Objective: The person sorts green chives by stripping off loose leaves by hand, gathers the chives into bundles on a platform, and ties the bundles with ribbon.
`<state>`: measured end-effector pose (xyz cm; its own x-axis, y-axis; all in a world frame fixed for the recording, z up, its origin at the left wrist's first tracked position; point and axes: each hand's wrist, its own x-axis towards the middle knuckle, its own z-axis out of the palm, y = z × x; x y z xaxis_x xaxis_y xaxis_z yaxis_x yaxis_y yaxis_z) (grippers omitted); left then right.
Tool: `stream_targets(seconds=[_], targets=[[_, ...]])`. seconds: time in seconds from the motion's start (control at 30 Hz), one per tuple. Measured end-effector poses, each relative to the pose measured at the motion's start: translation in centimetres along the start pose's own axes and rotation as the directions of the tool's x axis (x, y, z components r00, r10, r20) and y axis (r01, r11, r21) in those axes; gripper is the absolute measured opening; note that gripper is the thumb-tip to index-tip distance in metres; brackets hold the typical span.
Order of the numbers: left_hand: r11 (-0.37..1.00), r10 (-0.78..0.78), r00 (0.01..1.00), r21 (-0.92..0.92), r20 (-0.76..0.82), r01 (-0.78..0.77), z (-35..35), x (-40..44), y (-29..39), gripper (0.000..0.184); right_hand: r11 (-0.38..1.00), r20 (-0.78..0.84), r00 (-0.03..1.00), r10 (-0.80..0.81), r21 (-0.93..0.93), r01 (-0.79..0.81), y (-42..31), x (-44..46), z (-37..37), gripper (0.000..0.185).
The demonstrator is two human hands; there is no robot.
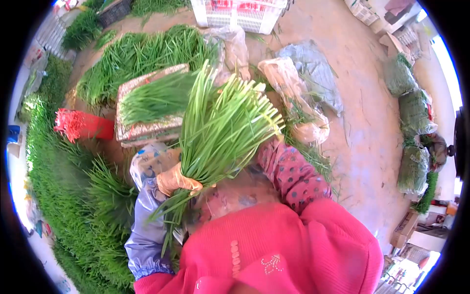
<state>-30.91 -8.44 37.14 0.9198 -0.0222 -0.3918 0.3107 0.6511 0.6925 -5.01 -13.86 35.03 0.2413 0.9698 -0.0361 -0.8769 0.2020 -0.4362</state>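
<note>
A thick bunch of long green chives (223, 130) fans upward in front of my chest, its pale stem ends at the top and upper right. My left hand (178, 181), in a tan glove under a shiny purple sleeve, is closed around its lower leafy part. Some leaf tips hang below that hand. On the other side, my right sleeve (289, 169), red with dark dots, ends behind the stems; the right hand is almost wholly hidden there. Beyond my left hand, more chives (154, 100) lie on a low, patterned board-like stand (129, 132).
Loose chives (147, 51) are heaped behind the stand, and a long bank of greens (73, 196) runs down the left. A red container of red ties (93, 125) stands left. Plastic bags (311, 68) lie ahead. A white crate (240, 14) is farther back; wrapped bundles (416, 112) line the right.
</note>
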Motion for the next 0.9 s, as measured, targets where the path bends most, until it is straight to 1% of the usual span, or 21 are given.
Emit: stream_targets(seconds=[0.07, 0.1, 0.13, 0.2, 0.23, 0.27, 0.33, 0.37, 0.4, 0.43, 0.47, 0.5, 0.57, 0.6, 0.63, 0.67, 0.73, 0.77, 0.8, 0.87, 0.9], targets=[[0.994, -0.079, 0.990, -0.068, 0.116, 0.088, -0.9, -0.9, -2.1, 0.056, 0.983, 0.007, 0.997, 0.075, -0.166, -0.073, -1.5, -0.9, 0.7, 0.053], [0.994, -0.098, 0.991, -0.030, 0.095, 0.101, -0.8, -1.0, -2.8, 0.053, 0.963, 0.008, 0.994, 0.112, -0.248, -0.106, -2.3, -1.2, 1.1, 0.051], [0.993, -0.101, 0.990, -0.044, 0.102, 0.106, -0.4, -1.1, -3.0, 0.053, 0.936, 0.006, 0.988, 0.153, -0.321, -0.143, -3.1, -1.4, 1.4, 0.048], [0.983, -0.164, 0.986, 0.078, -0.024, 0.165, 0.8, -1.2, -3.1, 0.054, 0.862, -0.038, 0.975, 0.221, -0.460, -0.213, -4.6, -1.4, 1.4, 0.042], [0.993, -0.110, 0.994, -0.049, 0.011, 0.111, 0.9, -1.2, -3.6, 0.058, 0.807, -0.084, 0.966, 0.244, -0.534, -0.250, -5.6, -1.2, 1.2, 0.039], [0.991, -0.115, 0.993, -0.065, 0.023, 0.116, 1.1, -1.1, -3.8, 0.058, 0.760, -0.149, 0.959, 0.243, -0.585, -0.283, -6.0, -0.9, 0.6, 0.037], [0.994, -0.112, 0.992, 0.004, -0.066, 0.112, 1.6, -1.0, -3.1, 0.062, 0.652, -0.323, 0.939, 0.114, -0.689, -0.316, -6.7, 0.3, -1.8, 0.034], [0.997, -0.070, 0.996, -0.032, -0.064, 0.068, 2.4, -0.8, -2.4, 0.060, 0.573, -0.391, 0.917, -0.085, -0.772, -0.276, -6.4, -0.1, -0.2, 0.031], [0.997, -0.066, 0.996, -0.038, -0.059, 0.064, 2.2, -0.4, -2.5, 0.060, -0.123, 0.083, 0.937, -0.339, -0.991, 0.044, -6.3, 1.4, -6.9, 0.028], [0.998, -0.059, 0.997, 0.006, -0.058, 0.059, 1.9, 0.0, -2.5, 0.058, 0.486, -0.213, 0.945, -0.247, -0.871, -0.070, -7.0, 1.2, -5.4, 0.024], [0.997, -0.053, 0.997, 0.053, -0.056, 0.056, 1.6, 0.2, -2.7, 0.056, 0.899, -0.399, 0.917, -0.002, -0.403, -0.173, -7.7, 0.9, -3.7, 0.022], [0.998, -0.054, 0.992, -0.017, -0.112, 0.053, 1.7, 0.3, -3.0, 0.062, 0.992, -0.342, 0.939, 0.033, -0.102, -0.072, -7.8, 1.2, -5.4, 0.019], [0.999, -0.028, 0.994, -0.045, -0.104, 0.024, 1.9, -0.3, -3.1, 0.058, 0.991, -0.576, 0.807, -0.129, -0.098, 0.089, -11.0, 1.7, -6.2, 0.017], [0.997, -0.008, 0.995, -0.074, -0.101, 0.001, 2.0, -0.5, -3.2, 0.054, 0.959, -0.496, 0.831, -0.252, -0.241, 0.147, -13.0, 0.7, -6.6, 0.017], [0.996, -0.010, 0.995, -0.085, -0.103, 0.001, 1.9, -0.7, -3.8, 0.054, 0.940, -0.473, 0.827, -0.306, -0.291, 0.181, -15.2, 0.3, -7.4, 0.018], [0.999, 0.000, 0.988, -0.052, -0.155, -0.008, 1.7, -0.7, -4.3, 0.054, 0.942, -0.472, 0.831, -0.296, -0.291, 0.170, -16.8, -0.3, -7.8, 0.018], [1.000, 0.011, 0.976, -0.019, -0.219, -0.015, 1.7, -1.2, -4.5, 0.055, 0.788, -0.512, 0.647, -0.565, -0.566, 0.240, -19.4, -1.4, -8.4, 0.019], [1.000, 0.008, 0.964, -0.020, -0.266, -0.014, 2.0, -1.4, -4.2, 0.054, 0.849, -0.452, 0.739, -0.499, -0.425, 0.313, -21.3, -2.2, -8.9, 0.017], [1.000, 0.005, 0.951, -0.019, -0.308, -0.011, 2.2, -1.4, -4.1, 0.053, 0.850, -0.453, 0.740, -0.498, -0.423, 0.313, -22.1, -2.8, -8.9, 0.017], [0.999, -0.003, 0.957, -0.045, -0.290, -0.010, 1.6, -1.4, -4.0, 0.050, 0.809, -0.484, 0.687, -0.542, -0.521, 0.273, -22.4, -4.5, -7.3, 0.014], [0.999, 0.043, 0.941, 0.035, -0.336, -0.033, 1.3, -1.4, -4.2, 0.050, 0.813, -0.482, 0.691, -0.539, -0.514, 0.275, -21.7, -5.0, -6.3, 0.014]])
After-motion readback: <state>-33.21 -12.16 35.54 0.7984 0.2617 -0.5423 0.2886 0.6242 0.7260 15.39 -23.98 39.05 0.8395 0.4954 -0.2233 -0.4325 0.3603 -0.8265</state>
